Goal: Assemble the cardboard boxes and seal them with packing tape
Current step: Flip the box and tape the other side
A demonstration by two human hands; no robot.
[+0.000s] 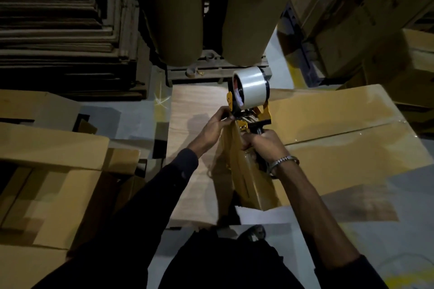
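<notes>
Right hand (263, 142) around tape dispenser (250, 101) handle, left hand (217, 125) at its front.

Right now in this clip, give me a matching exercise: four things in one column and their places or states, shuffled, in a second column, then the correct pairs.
Things:
1. clear packing tape roll
2. right hand
3. left hand
4. silver metal wristband

States:
A. on the right wrist
B. pinching at the front of the yellow tape dispenser
C. mounted on top of the dispenser
D. gripping the dispenser's handle above a narrow cardboard box

Pairs: 1-C, 2-D, 3-B, 4-A
</notes>
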